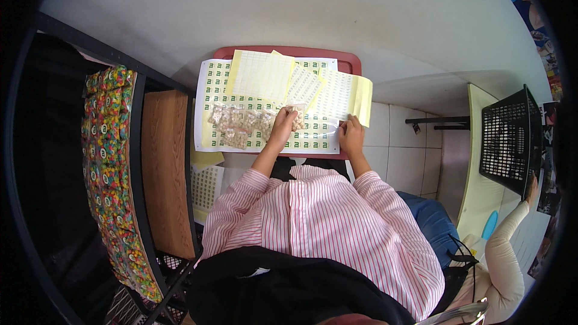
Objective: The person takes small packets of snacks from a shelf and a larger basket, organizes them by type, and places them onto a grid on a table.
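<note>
My left hand pinches a small clear bag of pale, nut-like pieces above the table. More such filled bags lie in a cluster to its left. My right hand has its fingers drawn together at the lower edge of a yellow-backed sticker sheet; what its fingertips hold is too small to make out. Further pale label sheets overlap at the back. Beneath everything lies a white sheet printed with rows of green marks.
The red tabletop meets a grey wall. At left, colourful packets hang beside a wooden board on a dark rack. Another person's arm reaches toward a black basket at right. A blue stool-like shape stands beside me.
</note>
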A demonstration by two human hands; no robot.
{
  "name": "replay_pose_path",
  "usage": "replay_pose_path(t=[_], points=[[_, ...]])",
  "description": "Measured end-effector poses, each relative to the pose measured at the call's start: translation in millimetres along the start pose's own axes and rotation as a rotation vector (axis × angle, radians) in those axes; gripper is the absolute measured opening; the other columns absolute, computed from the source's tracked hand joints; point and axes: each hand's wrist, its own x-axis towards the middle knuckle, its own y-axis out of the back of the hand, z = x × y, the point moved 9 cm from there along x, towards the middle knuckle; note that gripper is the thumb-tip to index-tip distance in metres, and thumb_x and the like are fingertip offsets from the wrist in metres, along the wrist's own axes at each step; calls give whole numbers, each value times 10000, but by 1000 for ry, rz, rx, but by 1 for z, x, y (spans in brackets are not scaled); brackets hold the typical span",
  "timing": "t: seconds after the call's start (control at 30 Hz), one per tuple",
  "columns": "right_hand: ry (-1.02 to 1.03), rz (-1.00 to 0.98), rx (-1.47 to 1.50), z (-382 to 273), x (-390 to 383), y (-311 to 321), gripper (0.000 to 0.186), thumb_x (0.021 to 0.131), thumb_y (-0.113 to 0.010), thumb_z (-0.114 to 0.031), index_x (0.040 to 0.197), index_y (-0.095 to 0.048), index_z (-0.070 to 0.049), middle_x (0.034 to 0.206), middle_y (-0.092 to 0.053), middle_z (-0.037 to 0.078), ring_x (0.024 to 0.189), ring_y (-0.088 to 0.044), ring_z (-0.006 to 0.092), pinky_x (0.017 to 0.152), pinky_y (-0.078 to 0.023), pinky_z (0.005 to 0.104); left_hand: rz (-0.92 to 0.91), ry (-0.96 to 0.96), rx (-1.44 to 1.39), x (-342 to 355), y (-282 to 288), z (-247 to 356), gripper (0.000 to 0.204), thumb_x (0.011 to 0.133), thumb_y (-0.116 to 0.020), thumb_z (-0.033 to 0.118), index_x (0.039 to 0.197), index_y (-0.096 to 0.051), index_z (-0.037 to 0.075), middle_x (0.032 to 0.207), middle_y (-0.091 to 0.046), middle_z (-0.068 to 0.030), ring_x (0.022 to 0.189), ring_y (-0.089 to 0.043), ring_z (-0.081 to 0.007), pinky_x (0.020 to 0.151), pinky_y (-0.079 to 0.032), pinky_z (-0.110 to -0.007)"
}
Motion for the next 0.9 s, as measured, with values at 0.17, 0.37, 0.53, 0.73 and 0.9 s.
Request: replay_pose_path(t=[0.17, 0.37, 0.53, 0.73, 0.9], points=[[-55, -77, 30, 4, 0, -9, 113, 689, -569, -111, 765, -556, -28, 1081, -516, 160, 1075, -437, 307, 917, -303, 429, -51, -28, 59, -9, -8, 13, 195, 851, -469, 193, 958, -483, 30, 797, -508, 2, 670, -455, -52, 557, -378, -196], [-605, -102, 1203, -21, 17, -3, 197, 765, -582, -176, 858, -589, -2, 1112, -516, 126, 1039, -459, 193, 902, -327, 284, -144, -179, 14, -26, -31, 47, 229, 834, -497, 79, 1040, -458, -13, 906, -547, -58, 832, -533, -95, 720, -434, -211], [-197, -124, 1079, -98, 36, 32, 146, 755, -588, -149, 775, -602, -5, 1106, -518, 130, 1042, -465, 213, 909, -320, 307, -168, -192, 62, -31, -40, 51, 239, 825, -504, 57, 1040, -448, -31, 924, -555, -92, 860, -559, -128, 713, -456, -223], [-166, -86, 974, -114, 34, 43, 119, 733, -604, -123, 751, -601, -5, 1066, -523, 131, 1018, -474, 217, 897, -326, 310, -174, -236, 106, -29, -39, 47, 238, 822, -505, 48, 1037, -447, -35, 924, -560, -101, 857, -564, -133, 698, -464, -225], [-172, -65, 970, -108, 32, 41, 135, 733, -602, -129, 744, -596, 5, 1046, -526, 136, 991, -487, 217, 874, -343, 311, -187, -224, 80, -29, -41, 44, 229, 824, -498, 46, 1032, -446, -36, 906, -568, -101, 846, -568, -135, 692, -467, -227]])
